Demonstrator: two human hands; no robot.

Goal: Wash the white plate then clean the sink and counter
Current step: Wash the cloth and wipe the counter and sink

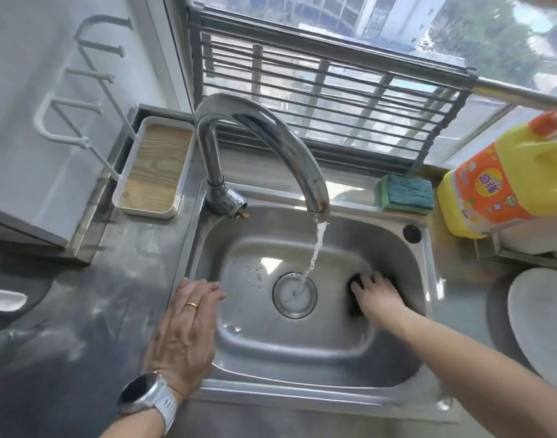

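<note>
Plate (pixel 542 324) position: white, lying on the counter (pixel 65 343) at the right edge of view, just beside the sink (pixel 302 393) and apart from both hands; it appears already set aside, so the step in hand is judged to be the sink cleaning.

Left hand (pixel 185 324): watch on the wrist, ring on one finger; palm down with fingers straight, resting flat on the sink's left rim; it holds nothing and appears to serve as a brace.

Right hand (pixel 373 295): reaching into the basin at its right side; fingers spread over a dark scrubbing pad (pixel 354 298) and pressing it against the basin wall; the image is blurred there, so whether the fingers curl round the pad cannot be told with certainty.

Basin centre: water falls from the tap (pixel 270 137) onto the drain (pixel 294 295); droplets lie on the basin floor left of the drain.

Far rim: a green sponge (pixel 406 192) sits behind the basin; a yellow detergent bottle (pixel 504 181) stands to its right; a white tray (pixel 153 170) with a wood-pattern base sits at the far left; a metal rack (pixel 334 90) stands against the window.

Next move, as judged: work the pad over the remaining basin walls and floor, rinse under the stream, then shut off the tap; the counter is then left to wipe.
</note>
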